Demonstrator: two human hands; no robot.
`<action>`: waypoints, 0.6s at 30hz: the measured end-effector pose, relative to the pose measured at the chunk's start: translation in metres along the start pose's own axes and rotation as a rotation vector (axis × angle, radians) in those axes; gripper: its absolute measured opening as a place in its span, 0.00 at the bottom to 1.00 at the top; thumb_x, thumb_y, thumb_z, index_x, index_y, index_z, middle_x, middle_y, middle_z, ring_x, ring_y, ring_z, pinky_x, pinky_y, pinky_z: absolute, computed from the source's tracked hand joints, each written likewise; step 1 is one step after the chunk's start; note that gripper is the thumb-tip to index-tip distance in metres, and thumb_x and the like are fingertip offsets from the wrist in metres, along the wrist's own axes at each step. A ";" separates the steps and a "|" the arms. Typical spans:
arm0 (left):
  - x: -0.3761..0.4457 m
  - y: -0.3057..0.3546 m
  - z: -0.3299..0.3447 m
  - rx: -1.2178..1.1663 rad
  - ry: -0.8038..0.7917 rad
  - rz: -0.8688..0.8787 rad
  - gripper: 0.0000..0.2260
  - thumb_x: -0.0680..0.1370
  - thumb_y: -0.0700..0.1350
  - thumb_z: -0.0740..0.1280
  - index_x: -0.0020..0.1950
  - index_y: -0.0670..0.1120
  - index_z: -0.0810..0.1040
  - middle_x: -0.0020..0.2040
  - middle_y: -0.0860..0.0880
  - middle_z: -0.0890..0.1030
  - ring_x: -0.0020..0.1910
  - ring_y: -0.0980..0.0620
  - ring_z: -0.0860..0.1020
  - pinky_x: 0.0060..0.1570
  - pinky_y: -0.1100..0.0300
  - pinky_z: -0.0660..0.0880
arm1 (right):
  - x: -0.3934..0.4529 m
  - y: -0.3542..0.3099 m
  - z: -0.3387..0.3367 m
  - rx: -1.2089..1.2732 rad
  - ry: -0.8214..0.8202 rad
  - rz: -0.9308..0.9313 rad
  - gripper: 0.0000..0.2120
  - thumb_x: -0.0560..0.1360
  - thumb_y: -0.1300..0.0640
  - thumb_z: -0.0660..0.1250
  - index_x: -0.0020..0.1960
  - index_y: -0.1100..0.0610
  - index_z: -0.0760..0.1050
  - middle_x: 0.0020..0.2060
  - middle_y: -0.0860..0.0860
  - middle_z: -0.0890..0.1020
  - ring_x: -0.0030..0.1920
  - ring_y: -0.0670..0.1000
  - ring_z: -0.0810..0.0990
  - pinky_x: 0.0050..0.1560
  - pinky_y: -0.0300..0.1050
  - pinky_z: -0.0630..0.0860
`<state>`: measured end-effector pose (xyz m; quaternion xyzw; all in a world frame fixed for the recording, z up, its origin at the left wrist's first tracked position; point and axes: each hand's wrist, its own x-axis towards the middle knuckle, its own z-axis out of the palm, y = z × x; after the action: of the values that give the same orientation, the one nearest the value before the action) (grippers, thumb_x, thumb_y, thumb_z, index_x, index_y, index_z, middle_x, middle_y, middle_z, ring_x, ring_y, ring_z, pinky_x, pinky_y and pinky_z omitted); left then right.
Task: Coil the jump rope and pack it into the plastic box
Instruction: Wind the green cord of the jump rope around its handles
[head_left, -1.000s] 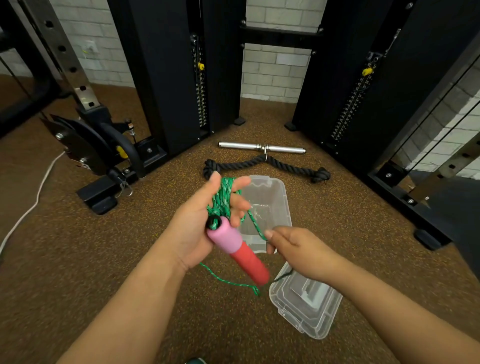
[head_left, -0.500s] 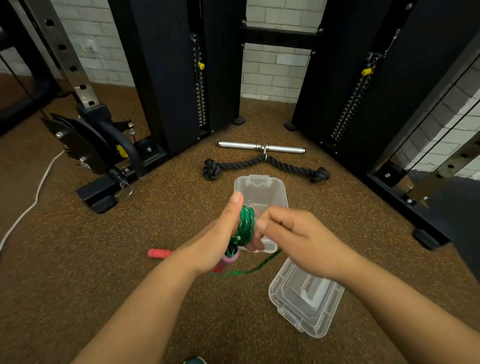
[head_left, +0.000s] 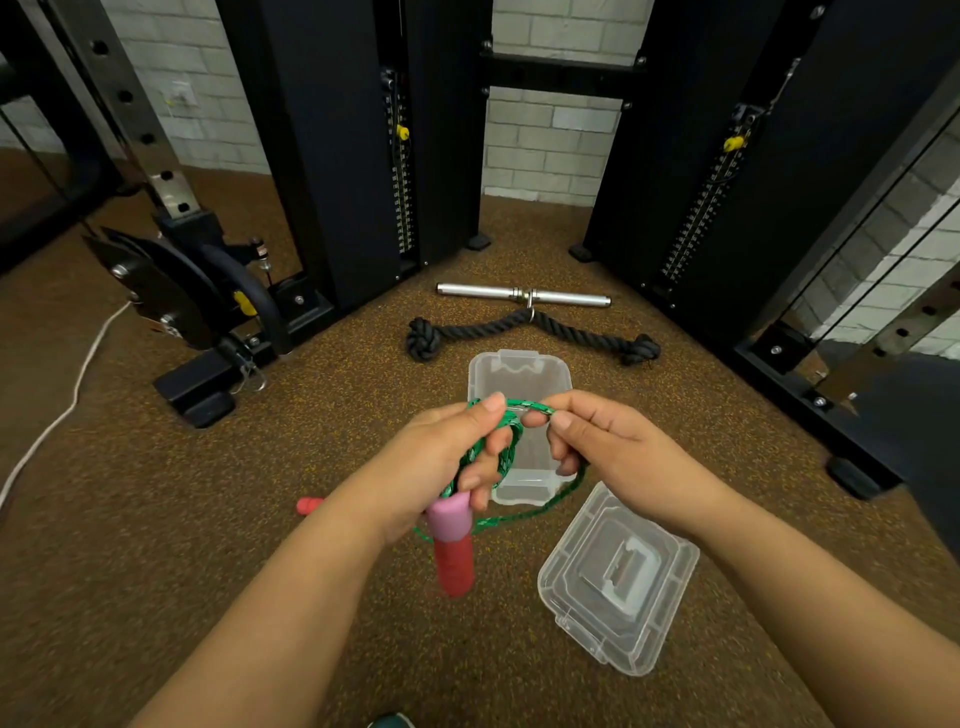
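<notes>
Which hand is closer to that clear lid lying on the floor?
Right. The right hand hovers just above-left of the lid; the left hand is farther left, holding the rope.

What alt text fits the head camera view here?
Two bare hands, left hand and right hand, wind a green braided jump rope with a pink-and-red foam handle above an open clear plastic box; its clear lid lies on brown speckled gym flooring.

A metal bar (head_left: 523, 295) and black knotted rope (head_left: 530, 332) lie touching on the brown floor (head_left: 156, 519), between two black machine columns (head_left: 332, 156). A white cord (head_left: 57, 415) trails along the floor's left edge.
</notes>
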<state>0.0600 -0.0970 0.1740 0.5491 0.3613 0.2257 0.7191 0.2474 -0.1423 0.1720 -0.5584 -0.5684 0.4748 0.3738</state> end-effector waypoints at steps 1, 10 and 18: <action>0.000 0.000 -0.001 -0.025 -0.003 0.003 0.18 0.76 0.58 0.63 0.31 0.49 0.73 0.21 0.52 0.67 0.23 0.51 0.69 0.41 0.55 0.70 | 0.000 0.001 0.000 -0.001 -0.001 -0.010 0.13 0.81 0.59 0.55 0.52 0.52 0.79 0.33 0.48 0.73 0.35 0.45 0.72 0.41 0.36 0.72; -0.002 0.005 0.006 -0.274 0.080 0.077 0.16 0.75 0.56 0.60 0.37 0.45 0.75 0.21 0.51 0.67 0.23 0.52 0.68 0.44 0.54 0.69 | -0.002 0.021 0.004 -0.135 0.144 0.027 0.13 0.80 0.50 0.58 0.42 0.48 0.79 0.27 0.47 0.68 0.31 0.48 0.68 0.35 0.45 0.68; -0.001 0.011 0.001 -0.457 0.113 0.172 0.21 0.80 0.54 0.54 0.61 0.43 0.77 0.43 0.45 0.86 0.29 0.54 0.75 0.37 0.64 0.75 | -0.015 0.025 0.024 -0.643 -0.049 0.004 0.16 0.80 0.44 0.54 0.41 0.48 0.77 0.25 0.43 0.74 0.29 0.42 0.72 0.35 0.44 0.69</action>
<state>0.0605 -0.0949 0.1853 0.3874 0.2925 0.3923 0.7813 0.2334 -0.1622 0.1432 -0.6374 -0.6970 0.2849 0.1633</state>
